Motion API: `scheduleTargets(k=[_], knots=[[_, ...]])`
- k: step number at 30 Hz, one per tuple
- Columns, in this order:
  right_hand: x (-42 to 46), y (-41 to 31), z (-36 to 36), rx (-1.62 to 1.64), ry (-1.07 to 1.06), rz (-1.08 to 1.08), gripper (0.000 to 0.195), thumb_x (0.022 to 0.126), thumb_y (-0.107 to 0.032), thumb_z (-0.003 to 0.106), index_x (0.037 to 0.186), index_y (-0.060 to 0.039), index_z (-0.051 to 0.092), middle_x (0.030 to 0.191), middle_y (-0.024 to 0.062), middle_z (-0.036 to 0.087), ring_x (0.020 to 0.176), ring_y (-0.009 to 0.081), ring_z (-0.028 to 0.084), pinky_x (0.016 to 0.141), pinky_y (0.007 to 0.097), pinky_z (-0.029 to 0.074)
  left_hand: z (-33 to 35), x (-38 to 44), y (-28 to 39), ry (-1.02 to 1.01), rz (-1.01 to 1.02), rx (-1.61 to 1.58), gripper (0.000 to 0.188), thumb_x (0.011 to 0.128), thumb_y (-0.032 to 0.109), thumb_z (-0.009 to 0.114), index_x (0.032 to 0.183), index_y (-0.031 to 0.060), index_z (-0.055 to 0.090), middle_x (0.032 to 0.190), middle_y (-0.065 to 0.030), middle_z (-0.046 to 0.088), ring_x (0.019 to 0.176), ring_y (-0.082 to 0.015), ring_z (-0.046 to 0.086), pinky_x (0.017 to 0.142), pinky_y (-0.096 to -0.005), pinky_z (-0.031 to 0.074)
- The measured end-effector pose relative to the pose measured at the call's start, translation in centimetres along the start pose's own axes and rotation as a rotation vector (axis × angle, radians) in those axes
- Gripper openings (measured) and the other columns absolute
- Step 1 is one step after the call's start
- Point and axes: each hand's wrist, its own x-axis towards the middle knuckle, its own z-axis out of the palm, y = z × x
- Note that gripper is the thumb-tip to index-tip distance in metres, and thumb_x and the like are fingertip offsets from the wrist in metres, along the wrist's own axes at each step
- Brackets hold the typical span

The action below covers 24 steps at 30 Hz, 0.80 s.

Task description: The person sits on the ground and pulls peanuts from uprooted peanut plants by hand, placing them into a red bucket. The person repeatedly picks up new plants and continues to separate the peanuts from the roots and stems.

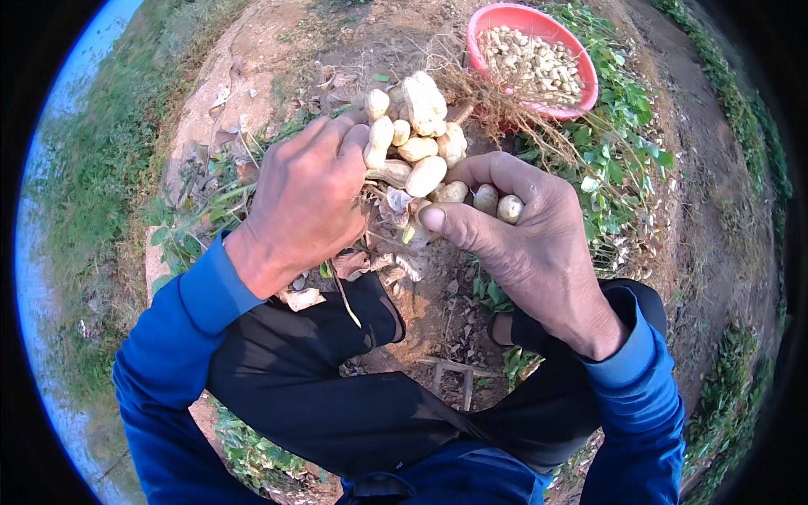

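My left hand point(309, 189) is closed around a peanut plant at the base of its stems, where a cluster of pale peanut pods point(416, 148) bunches beside the knuckles. Thin brown roots point(505, 107) trail from the cluster toward the upper right. On the other side, my right hand point(524, 233) has several loose pods point(486, 199) tucked in its curled fingers. Its thumb and forefinger reach the lower edge of the cluster; whether they pinch a pod there is hard to see. Dry, curled leaves point(404, 252) hang below the pods.
A red plastic basin point(587, 57) holding many picked peanuts point(530, 66) stands at the upper right. Green peanut vines point(612, 158) lie beside and below it. Between my legs is a small wooden frame point(464, 372) on the bare soil point(429, 315). Grass point(107, 177) grows along the left.
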Motion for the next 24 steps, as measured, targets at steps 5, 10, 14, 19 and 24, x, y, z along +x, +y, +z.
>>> scheduleTargets(k=[5, 10, 14, 19, 24], knots=[[-0.1, 1.3, 0.6, 0.051, 0.031, -0.175, 0.028, 0.085, -0.011, 0.079, 0.109, -0.0012, 0.068, 0.083, 0.0095, 0.069, 0.073, 0.0106, 0.064, 0.066, 0.0281, 0.053, -0.9, -0.1, 0.2, -0.01, -0.049, -0.133, 0.041, 0.072, 0.013, 0.078, 0.113, 0.0068, 0.071, 0.109, -0.015, 0.07, 0.095, -0.0356, 0.069, 0.081, -0.0414, 0.056], [-0.1, 1.3, 1.0, 0.099, 0.054, -0.159, 0.026, 0.086, -0.009, 0.078, 0.108, -0.0012, 0.068, 0.082, 0.0108, 0.07, 0.072, 0.0124, 0.067, 0.066, 0.0279, 0.054, -0.5, 0.0, 0.3, -0.055, -0.073, -0.176, 0.044, 0.072, 0.011, 0.078, 0.115, 0.0061, 0.071, 0.11, -0.0162, 0.071, 0.09, -0.0355, 0.071, 0.08, -0.0417, 0.057], [-0.1, 1.1, 0.8, -0.144, 0.25, -0.382, 0.025, 0.088, -0.01, 0.078, 0.108, 0.0003, 0.067, 0.084, 0.0061, 0.067, 0.069, 0.008, 0.061, 0.062, 0.0229, 0.05, -0.6, 0.3, 0.6, -0.033, -0.09, -0.332, 0.042, 0.073, 0.008, 0.078, 0.115, 0.0045, 0.071, 0.107, -0.0167, 0.072, 0.088, -0.0356, 0.071, 0.079, -0.0405, 0.056], [0.3, -1.5, -2.5, 0.298, 0.399, -0.091, 0.026, 0.1, -0.027, 0.061, 0.103, -0.0017, 0.064, 0.075, 0.0032, 0.06, 0.048, 0.0056, 0.045, 0.043, 0.0183, 0.031, -0.4, -1.8, -1.9, -0.05, -0.157, -0.418, 0.04, 0.075, 0.012, 0.076, 0.113, 0.0035, 0.068, 0.092, -0.0173, 0.072, 0.081, -0.0368, 0.07, 0.073, -0.0426, 0.057], [-0.8, -1.6, -0.3, 0.28, 0.063, -0.016, 0.026, 0.098, -0.019, 0.058, 0.115, -0.0003, 0.065, 0.073, 0.0038, 0.062, 0.049, 0.0055, 0.051, 0.043, 0.0189, 0.033, -0.6, -1.8, -1.7, 0.026, -0.186, -0.513, 0.036, 0.078, 0.012, 0.078, 0.113, 0.0058, 0.07, 0.102, -0.0156, 0.073, 0.088, -0.0314, 0.073, 0.078, -0.0387, 0.058]])
